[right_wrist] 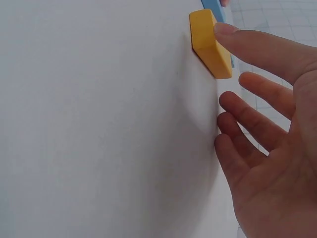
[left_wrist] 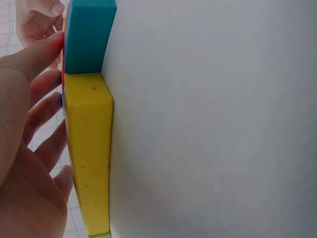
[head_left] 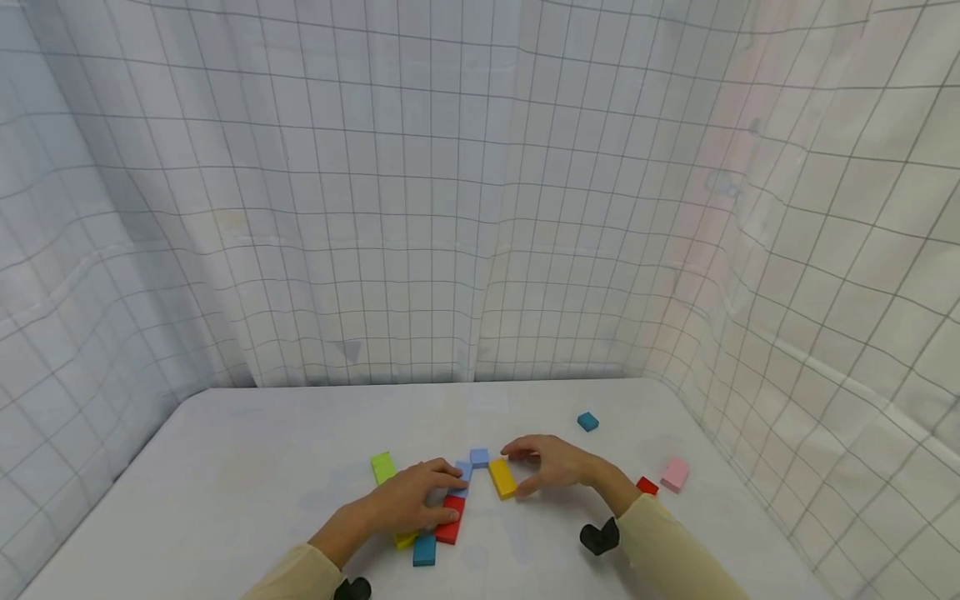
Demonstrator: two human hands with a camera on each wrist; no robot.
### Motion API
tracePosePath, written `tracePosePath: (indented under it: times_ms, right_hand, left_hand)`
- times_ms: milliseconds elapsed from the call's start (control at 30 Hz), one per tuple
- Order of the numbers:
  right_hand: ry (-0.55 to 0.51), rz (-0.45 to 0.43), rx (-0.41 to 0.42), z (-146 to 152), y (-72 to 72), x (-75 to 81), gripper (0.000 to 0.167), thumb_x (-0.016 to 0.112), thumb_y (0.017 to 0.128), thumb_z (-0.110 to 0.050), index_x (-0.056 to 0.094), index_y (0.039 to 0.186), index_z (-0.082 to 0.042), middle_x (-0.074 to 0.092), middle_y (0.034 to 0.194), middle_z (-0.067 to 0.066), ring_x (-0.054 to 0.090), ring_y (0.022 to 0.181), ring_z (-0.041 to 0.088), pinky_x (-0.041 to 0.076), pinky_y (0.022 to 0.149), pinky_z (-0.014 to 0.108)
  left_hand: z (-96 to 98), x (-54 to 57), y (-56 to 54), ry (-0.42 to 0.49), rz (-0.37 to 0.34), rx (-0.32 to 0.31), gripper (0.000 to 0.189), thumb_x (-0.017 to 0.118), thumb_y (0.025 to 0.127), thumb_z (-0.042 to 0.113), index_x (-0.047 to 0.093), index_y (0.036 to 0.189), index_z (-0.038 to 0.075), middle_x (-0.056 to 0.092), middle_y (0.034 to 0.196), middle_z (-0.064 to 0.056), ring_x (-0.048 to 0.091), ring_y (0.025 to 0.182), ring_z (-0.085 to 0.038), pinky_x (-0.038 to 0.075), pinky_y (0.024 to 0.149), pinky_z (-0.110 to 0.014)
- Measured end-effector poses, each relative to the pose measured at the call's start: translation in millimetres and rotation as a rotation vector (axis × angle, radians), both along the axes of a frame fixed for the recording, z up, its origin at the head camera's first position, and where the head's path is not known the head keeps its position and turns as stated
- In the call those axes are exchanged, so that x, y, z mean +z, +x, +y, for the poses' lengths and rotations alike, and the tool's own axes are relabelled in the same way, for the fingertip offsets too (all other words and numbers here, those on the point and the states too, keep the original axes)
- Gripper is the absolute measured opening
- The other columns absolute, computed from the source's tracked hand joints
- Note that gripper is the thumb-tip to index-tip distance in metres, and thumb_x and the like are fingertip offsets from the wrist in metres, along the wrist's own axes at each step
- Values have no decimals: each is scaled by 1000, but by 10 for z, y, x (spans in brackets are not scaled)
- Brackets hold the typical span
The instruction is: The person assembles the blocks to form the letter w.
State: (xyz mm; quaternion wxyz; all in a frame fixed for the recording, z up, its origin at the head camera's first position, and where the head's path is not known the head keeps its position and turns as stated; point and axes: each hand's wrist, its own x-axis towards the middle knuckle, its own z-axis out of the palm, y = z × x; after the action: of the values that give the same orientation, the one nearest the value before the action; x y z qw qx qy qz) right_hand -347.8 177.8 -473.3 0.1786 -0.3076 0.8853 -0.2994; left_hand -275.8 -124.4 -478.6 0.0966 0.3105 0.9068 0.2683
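My left hand (head_left: 408, 497) lies over a group of flat blocks, fingers spread and nearly straight. Its fingertips rest on a red block (head_left: 450, 533) and a light blue block (head_left: 466, 472). Beneath and beside that hand are a lime green block (head_left: 382, 467), a yellow block (left_wrist: 89, 153) and a teal block (head_left: 424, 552), partly covered. A small light blue block (head_left: 479, 457) sits just beyond. On the right, an orange-yellow block (head_left: 502, 479) lies apart from the red one. My right hand (head_left: 553, 463) is beside it, thumb tip at its near end, fingers loosely bent and apart.
A teal block (head_left: 588, 422) lies at the back right of the white table (head_left: 285, 433). Farther right are a pink block (head_left: 675, 474) and a red block (head_left: 647, 485), partly behind my right forearm. A white grid-patterned curtain (head_left: 405, 208) surrounds the table's back and sides.
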Motion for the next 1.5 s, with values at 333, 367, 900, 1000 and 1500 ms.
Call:
tracePosePath:
  times_ms: [333,367,900,1000,1500]
  right_hand:
    - [-19,8,-42,299,39,104,56,85,86,-23,64,136,-10,62,134,1,55,124,25,42,111,49]
    - [-26,9,-44,341,43,115,55,84,86,-22,64,136,-9,62,134,2,55,124,26,42,111,50]
    - [-86,36,-57,967,102,161,51,82,89,-18,62,134,-1,63,134,12,55,125,37,42,108,57]
    - [-89,27,-74,1054,122,161,50,82,89,-18,63,133,-3,63,133,11,55,124,37,43,108,57]
    - [-18,34,-148,1412,287,227,49,82,87,-18,65,132,-6,63,131,12,55,120,39,44,105,61]
  left_hand:
    - [-13,15,13,13,17,-21,45,74,97,39,70,135,16,59,136,0,55,126,-26,46,107,-52]
    - [-16,15,12,13,17,-21,45,74,97,39,70,135,16,59,136,0,55,126,-26,46,107,-52]
    - [-14,8,0,7,13,-18,45,74,97,40,70,136,17,58,137,1,54,127,-25,46,107,-51]
    - [-20,-2,-5,6,16,-16,46,74,97,40,70,136,17,58,137,1,54,127,-25,46,107,-51]
    - [-23,-58,-31,10,14,-19,46,72,98,41,69,137,18,58,139,2,53,128,-23,45,108,-48]
